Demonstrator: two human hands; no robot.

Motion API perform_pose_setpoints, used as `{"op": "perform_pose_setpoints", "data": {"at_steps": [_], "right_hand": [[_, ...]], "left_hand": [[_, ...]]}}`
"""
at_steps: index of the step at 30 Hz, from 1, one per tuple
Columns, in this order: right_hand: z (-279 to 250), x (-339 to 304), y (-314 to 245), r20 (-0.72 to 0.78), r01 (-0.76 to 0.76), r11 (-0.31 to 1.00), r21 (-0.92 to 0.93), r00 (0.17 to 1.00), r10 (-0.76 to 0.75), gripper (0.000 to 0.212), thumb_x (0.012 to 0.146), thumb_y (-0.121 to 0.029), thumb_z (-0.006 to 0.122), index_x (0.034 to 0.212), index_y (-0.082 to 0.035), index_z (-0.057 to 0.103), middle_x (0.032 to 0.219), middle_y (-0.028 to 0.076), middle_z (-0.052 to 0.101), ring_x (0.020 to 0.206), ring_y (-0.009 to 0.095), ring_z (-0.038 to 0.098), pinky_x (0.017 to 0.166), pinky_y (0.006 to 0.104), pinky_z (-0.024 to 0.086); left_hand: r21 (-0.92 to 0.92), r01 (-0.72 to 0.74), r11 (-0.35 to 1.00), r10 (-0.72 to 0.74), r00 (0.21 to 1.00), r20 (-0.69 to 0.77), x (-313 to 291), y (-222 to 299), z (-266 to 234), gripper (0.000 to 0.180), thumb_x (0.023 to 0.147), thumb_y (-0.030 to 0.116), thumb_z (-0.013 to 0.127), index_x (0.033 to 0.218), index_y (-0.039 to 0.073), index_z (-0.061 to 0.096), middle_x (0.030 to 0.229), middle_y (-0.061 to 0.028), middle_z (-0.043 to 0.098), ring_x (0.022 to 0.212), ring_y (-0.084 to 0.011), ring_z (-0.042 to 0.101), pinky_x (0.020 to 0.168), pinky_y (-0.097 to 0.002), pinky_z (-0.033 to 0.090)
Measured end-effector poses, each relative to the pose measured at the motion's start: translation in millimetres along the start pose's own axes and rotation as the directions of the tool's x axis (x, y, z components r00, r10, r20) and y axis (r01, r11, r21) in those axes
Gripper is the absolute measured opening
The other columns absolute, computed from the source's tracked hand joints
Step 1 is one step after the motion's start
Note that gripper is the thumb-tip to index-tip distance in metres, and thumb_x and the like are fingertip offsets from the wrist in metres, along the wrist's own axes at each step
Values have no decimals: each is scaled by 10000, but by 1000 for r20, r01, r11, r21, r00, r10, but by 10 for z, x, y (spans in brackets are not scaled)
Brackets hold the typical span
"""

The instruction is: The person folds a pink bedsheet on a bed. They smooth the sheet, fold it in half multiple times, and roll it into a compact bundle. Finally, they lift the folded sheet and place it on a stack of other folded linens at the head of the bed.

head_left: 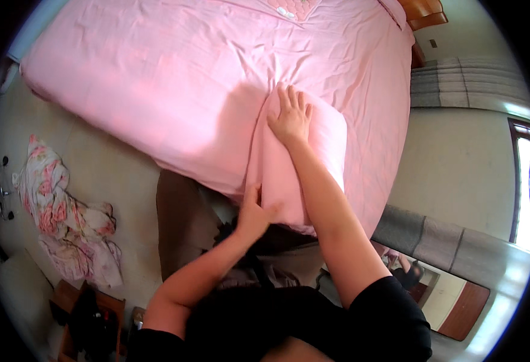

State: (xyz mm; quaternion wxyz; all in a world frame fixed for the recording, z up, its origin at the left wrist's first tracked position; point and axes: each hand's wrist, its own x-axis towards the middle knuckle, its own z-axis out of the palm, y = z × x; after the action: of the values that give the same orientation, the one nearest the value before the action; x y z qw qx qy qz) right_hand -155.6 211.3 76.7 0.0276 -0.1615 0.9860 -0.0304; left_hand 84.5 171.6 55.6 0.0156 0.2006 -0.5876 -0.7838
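A plump, folded pink cloth bundle [325,133], pillow-like in shape, lies at the near edge of the bed. Its left side shows a long fold running from far to near. My right hand [291,120] rests flat on the bundle's far part, fingers spread. At its near left corner, my left hand [256,216] touches the cloth with the thumb apart from the fingers; some of those fingers are hard to make out. The pink bed sheet [174,78] under the bundle is wrinkled around its far end.
A quilted pink piece [292,8] lies on the far side of the bed. Crumpled floral cloth [54,199] is on the floor at left, near a small wooden stand [120,314] with dark things on it. At right are a mirror [446,301] and a window [525,187].
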Motion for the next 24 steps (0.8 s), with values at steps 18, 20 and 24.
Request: {"op": "perform_pose_setpoints", "data": {"at_steps": [18, 20, 24], "right_hand": [[-1360, -1533, 984, 297, -462, 438, 771, 869, 395, 830, 912, -529, 566, 1528, -32, 318, 1515, 220, 399, 1401, 323, 388, 1144, 380, 297], [-1317, -1773, 1492, 338, -452, 244, 858, 855, 393, 779, 938, -529, 546, 1510, -33, 365, 1490, 188, 445, 1370, 287, 427, 1130, 372, 310], [-1528, -2257, 1611, 355, -470, 71, 880, 750, 557, 687, 971, -536, 508, 1418, -15, 500, 1393, 151, 544, 1246, 241, 529, 1053, 339, 407]], "left_hand": [[-221, 562, 797, -401, 767, 501, 794, 168, 322, 514, 989, 593, 449, 1189, 160, 640, 1159, 8, 630, 1076, -135, 554, 898, -339, 397], [-264, 426, 865, -223, 799, 558, 752, 126, 662, 463, 1022, 392, 503, 1373, 92, 474, 1270, -63, 594, 1093, -170, 583, 1026, -379, 435], [-259, 271, 927, -125, 875, 468, 454, 393, 1228, 371, 1029, 268, 502, 1318, 40, 455, 1225, -78, 569, 1087, -187, 567, 1009, -336, 429]]}}
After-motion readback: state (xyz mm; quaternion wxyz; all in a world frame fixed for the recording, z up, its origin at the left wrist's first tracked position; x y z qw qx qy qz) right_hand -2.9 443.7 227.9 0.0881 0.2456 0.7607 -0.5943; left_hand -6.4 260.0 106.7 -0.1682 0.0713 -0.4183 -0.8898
